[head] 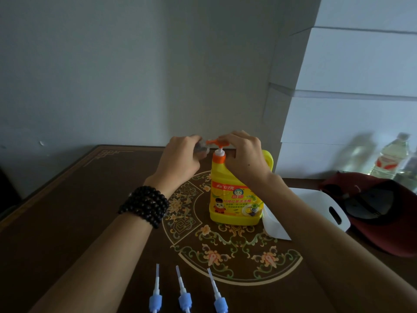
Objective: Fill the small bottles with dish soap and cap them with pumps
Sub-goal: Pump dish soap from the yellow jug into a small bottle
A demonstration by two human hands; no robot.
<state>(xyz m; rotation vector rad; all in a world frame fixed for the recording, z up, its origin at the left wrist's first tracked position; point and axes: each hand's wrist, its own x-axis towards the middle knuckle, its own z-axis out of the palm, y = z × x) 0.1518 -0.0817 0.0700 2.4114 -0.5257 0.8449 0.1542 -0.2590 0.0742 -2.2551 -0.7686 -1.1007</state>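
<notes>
A yellow dish soap jug (234,199) with an orange pump head (214,142) stands upright in the middle of the table. My right hand (244,154) rests on top of the pump head. My left hand (180,158) holds a small clear bottle (201,149) right at the pump's spout; the bottle is mostly hidden by my fingers. Three blue-and-white pumps (185,299) with long white tubes lie side by side at the near edge of the table.
A white plastic container (320,206) with a handle slot stands right of the jug, behind my right forearm. A dark red cap (383,213) lies at the far right. Blurred bottles (392,154) stand at the back right. The dark brown table (79,211) has an ornate floral pattern.
</notes>
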